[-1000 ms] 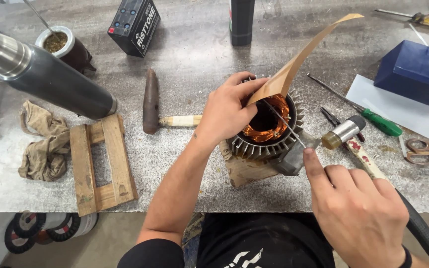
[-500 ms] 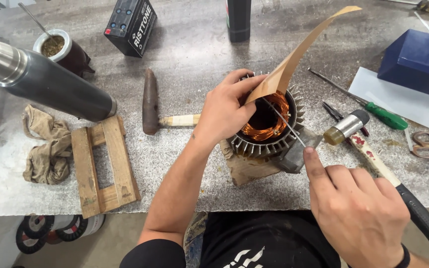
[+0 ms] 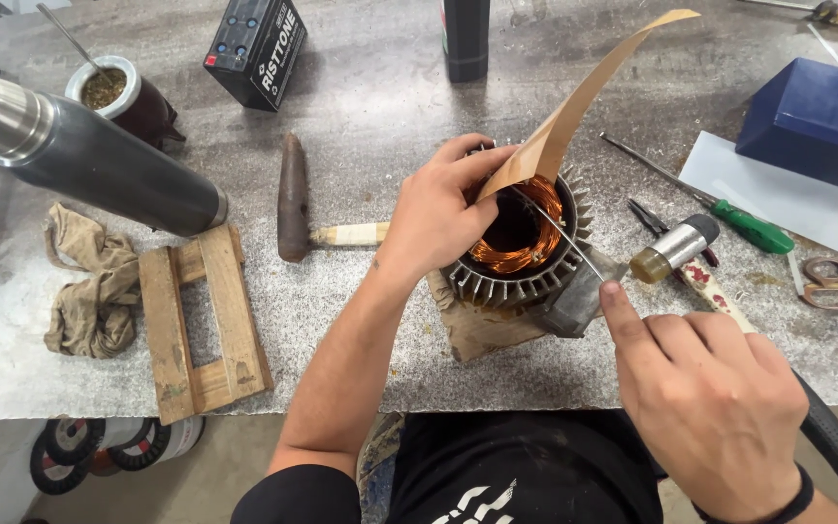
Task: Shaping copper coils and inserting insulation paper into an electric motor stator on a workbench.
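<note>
Brown paper strip (image 3: 574, 107) entering stator (image 3: 521, 243)

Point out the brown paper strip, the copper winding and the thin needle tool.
brown paper strip (image 3: 589, 92), head view, middle of the curved strip
copper winding (image 3: 545, 204), head view, right side of the coil
thin needle tool (image 3: 574, 247), head view, mid shaft

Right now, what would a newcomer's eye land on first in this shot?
The finned stator with copper windings at the bench's centre, where the left hand holds a long brown paper strip at its opening. The right hand, lower right, holds a thin rod into the bore. Next, the big steel flask lying at far left.
</note>
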